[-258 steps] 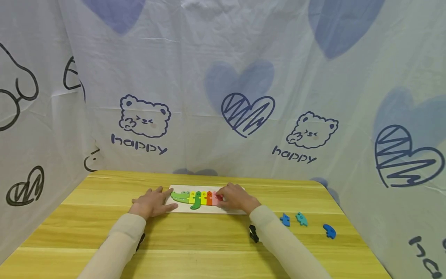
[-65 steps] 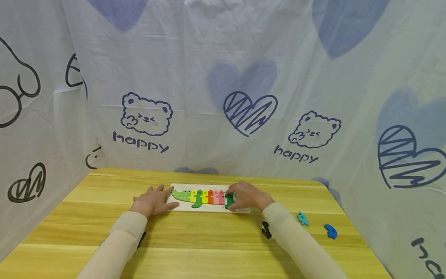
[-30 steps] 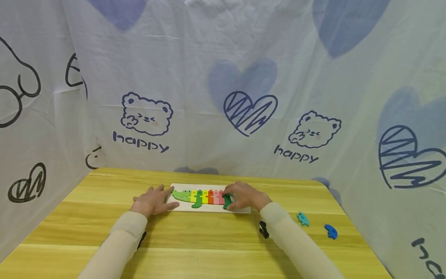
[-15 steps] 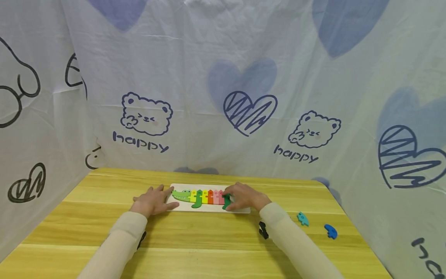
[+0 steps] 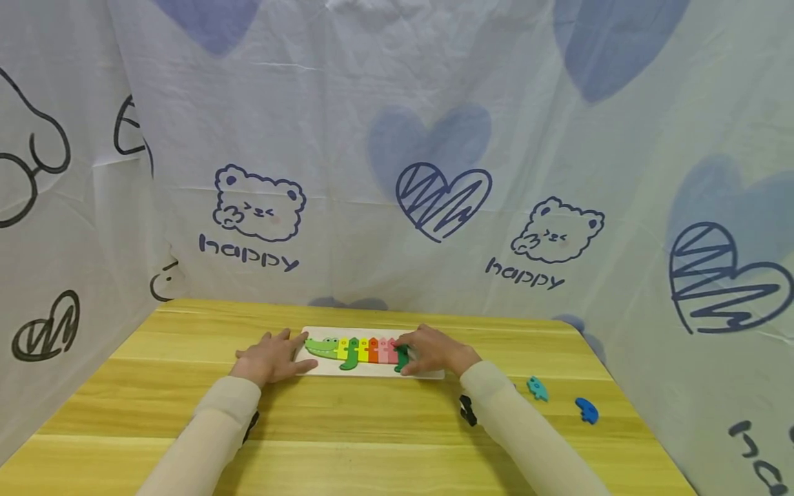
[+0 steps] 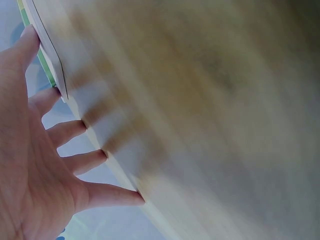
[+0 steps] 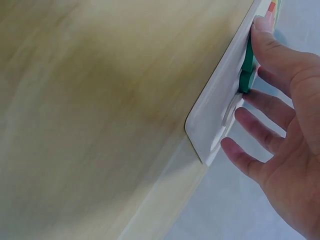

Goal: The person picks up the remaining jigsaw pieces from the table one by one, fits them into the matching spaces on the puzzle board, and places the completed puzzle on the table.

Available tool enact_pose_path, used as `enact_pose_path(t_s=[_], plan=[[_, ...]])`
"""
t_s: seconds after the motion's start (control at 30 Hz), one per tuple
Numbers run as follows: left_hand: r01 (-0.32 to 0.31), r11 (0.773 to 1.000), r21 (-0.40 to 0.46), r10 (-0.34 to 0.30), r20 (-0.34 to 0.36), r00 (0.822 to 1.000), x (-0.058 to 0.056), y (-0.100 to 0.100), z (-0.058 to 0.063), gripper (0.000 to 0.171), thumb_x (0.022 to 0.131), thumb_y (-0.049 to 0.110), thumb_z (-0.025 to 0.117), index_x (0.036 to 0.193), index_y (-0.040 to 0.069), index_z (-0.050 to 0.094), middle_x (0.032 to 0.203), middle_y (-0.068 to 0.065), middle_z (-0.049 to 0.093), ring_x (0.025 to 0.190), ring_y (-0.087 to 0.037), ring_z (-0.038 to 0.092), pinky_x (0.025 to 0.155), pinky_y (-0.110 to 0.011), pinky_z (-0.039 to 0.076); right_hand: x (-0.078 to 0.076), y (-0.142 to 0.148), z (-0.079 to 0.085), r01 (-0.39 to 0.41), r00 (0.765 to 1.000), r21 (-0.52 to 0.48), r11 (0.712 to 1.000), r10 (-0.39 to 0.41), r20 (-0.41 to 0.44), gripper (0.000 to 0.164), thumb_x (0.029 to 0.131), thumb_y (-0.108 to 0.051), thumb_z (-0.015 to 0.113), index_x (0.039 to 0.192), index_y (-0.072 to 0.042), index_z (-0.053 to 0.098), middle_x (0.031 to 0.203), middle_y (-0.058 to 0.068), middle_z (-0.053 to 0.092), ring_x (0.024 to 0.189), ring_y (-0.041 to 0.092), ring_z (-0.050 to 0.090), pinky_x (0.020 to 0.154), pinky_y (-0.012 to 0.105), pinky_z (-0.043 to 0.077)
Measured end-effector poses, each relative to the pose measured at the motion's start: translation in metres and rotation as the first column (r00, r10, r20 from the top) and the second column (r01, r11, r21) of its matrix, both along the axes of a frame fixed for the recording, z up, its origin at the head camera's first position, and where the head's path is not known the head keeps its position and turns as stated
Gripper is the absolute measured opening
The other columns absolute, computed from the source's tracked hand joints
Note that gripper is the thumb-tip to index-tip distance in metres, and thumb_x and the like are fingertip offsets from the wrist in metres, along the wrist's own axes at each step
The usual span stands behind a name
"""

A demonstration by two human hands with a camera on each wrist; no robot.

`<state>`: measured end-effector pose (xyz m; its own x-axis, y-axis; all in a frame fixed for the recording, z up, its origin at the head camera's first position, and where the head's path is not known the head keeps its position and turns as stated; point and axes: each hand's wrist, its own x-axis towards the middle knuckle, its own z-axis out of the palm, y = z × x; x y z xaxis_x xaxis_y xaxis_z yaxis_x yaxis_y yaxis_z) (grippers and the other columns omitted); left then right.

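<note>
Closest to me are two cream sleeves (image 5: 527,427) reaching across the wooden table (image 5: 360,434). A dark blue piece (image 5: 589,412) lies loose between three and four o'clock of the right hand (image 5: 434,349), with a teal piece (image 5: 537,388) nearer along the same line.

The left hand (image 5: 271,358) is spread wide and flat, its thumb and forefinger on the end of a pale board (image 5: 372,370) that stretches off toward three o'clock. The right hand pinches a dark green piece (image 7: 246,81) between thumb and fingertips, the other fingers loosely parted. I'd call that piece light, stiff and probably painted wood: a little slick, hardly fragile, best taken by its long side edges, as here. It sits at nine o'clock of the right hand, over the board and just beside the pink segments (image 5: 388,352); whether it lies flush I can't tell. Further toward nine o'clock, the coloured row runs up to a crocodile head (image 5: 322,349).

Past the table, at twelve, hangs a pale cloth (image 5: 347,138) printed with hearts and bears.
</note>
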<state>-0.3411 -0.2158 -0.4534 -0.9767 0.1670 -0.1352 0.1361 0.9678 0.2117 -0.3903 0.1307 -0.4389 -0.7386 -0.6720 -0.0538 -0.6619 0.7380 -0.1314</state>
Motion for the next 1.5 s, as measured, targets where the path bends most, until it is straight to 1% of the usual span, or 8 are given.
enact_pose_path(t_s=[0.17, 0.47, 0.6, 0.73, 0.8, 0.9, 1.17, 1.5], plan=[[0.002, 1.000, 0.000, -0.002, 0.000, 1.000, -0.001, -0.001, -0.001, 0.086, 0.095, 0.072, 0.053, 0.161, 0.020, 0.037, 0.165, -0.028, 0.031, 0.146, -0.066, 0.026, 0.092, -0.096, 0.026, 0.000, -0.001, -0.001, 0.005, 1.000, -0.001, 1.000, -0.005, 0.007, 0.065, 0.088, -0.044, 0.081, 0.143, -0.014, 0.063, 0.143, 0.003, 0.066, 0.107, 0.020, 0.052, 0.095, 0.035, 0.049], [0.009, 1.000, -0.003, -0.009, -0.008, 1.000, -0.002, -0.001, -0.003, 0.087, 0.094, 0.073, 0.052, 0.161, 0.020, 0.037, 0.165, -0.028, 0.032, 0.145, -0.067, 0.027, 0.090, -0.096, 0.027, 0.000, -0.002, -0.001, -0.002, 1.000, 0.011, 1.000, 0.002, 0.011, 0.066, 0.089, -0.044, 0.080, 0.145, -0.014, 0.061, 0.146, 0.005, 0.063, 0.112, 0.023, 0.054, 0.102, 0.039, 0.050], [0.009, 1.000, -0.001, -0.009, -0.009, 1.000, -0.003, -0.001, -0.004, 0.087, 0.094, 0.073, 0.052, 0.161, 0.020, 0.037, 0.165, -0.028, 0.032, 0.145, -0.067, 0.027, 0.091, -0.096, 0.027, 0.000, 0.003, 0.003, -0.003, 0.999, -0.023, 1.000, 0.004, 0.047, 0.061, 0.092, -0.040, 0.078, 0.144, -0.014, 0.061, 0.151, 0.011, 0.059, 0.129, 0.031, 0.057, 0.114, 0.047, 0.048], [0.005, 1.000, 0.002, -0.005, -0.006, 1.000, -0.003, -0.001, -0.004, 0.086, 0.094, 0.073, 0.053, 0.161, 0.021, 0.037, 0.165, -0.028, 0.032, 0.146, -0.067, 0.027, 0.091, -0.096, 0.027, 0.000, 0.015, 0.012, 0.049, 0.994, -0.090, 0.995, -0.040, 0.100, 0.052, 0.096, -0.034, 0.074, 0.143, -0.014, 0.062, 0.154, 0.014, 0.055, 0.143, 0.036, 0.051, 0.122, 0.053, 0.040], [0.003, 1.000, 0.005, -0.003, -0.002, 1.000, -0.004, -0.001, -0.004, 0.086, 0.095, 0.073, 0.053, 0.161, 0.021, 0.037, 0.165, -0.027, 0.032, 0.146, -0.066, 0.026, 0.092, -0.096, 0.026, 0.001, 0.023, 0.016, 0.069, 0.993, -0.104, 0.992, -0.058, 0.105, 0.051, 0.097, -0.032, 0.073, 0.143, -0.012, 0.061, 0.154, 0.014, 0.055, 0.144, 0.036, 0.050, 0.122, 0.055, 0.039], [0.003, 1.000, 0.006, -0.003, -0.001, 1.000, -0.004, -0.002, -0.005, 0.086, 0.095, 0.073, 0.053, 0.161, 0.021, 0.037, 0.166, -0.027, 0.031, 0.146, -0.066, 0.026, 0.091, -0.096, 0.026, 0.001, 0.034, 0.023, 0.061, 0.995, -0.098, 0.993, -0.052, 0.086, 0.052, 0.097, -0.030, 0.073, 0.143, -0.009, 0.061, 0.152, 0.014, 0.057, 0.143, 0.037, 0.050, 0.122, 0.055, 0.039], [0.009, 1.000, 0.003, -0.009, -0.009, 1.000, -0.004, -0.004, -0.004, 0.087, 0.094, 0.074, 0.052, 0.161, 0.021, 0.038, 0.165, -0.028, 0.032, 0.146, -0.066, 0.027, 0.090, -0.096, 0.027, 0.011, 0.066, 0.035, -0.030, 0.999, -0.038, 0.999, 0.029, -0.027, 0.053, 0.093, -0.026, 0.077, 0.138, -0.002, 0.064, 0.144, 0.017, 0.064, 0.136, 0.039, 0.057, 0.117, 0.056, 0.044], [0.009, 1.000, 0.003, -0.009, -0.004, 1.000, -0.002, -0.003, -0.002, 0.085, 0.095, 0.072, 0.053, 0.161, 0.020, 0.037, 0.165, -0.028, 0.032, 0.146, -0.067, 0.027, 0.091, -0.096, 0.027, 0.029, 0.100, 0.038, -0.013, 1.000, -0.009, 1.000, 0.013, -0.017, 0.052, 0.095, -0.026, 0.075, 0.138, -0.001, 0.063, 0.143, 0.019, 0.064, 0.133, 0.042, 0.058, 0.114, 0.059, 0.045]])
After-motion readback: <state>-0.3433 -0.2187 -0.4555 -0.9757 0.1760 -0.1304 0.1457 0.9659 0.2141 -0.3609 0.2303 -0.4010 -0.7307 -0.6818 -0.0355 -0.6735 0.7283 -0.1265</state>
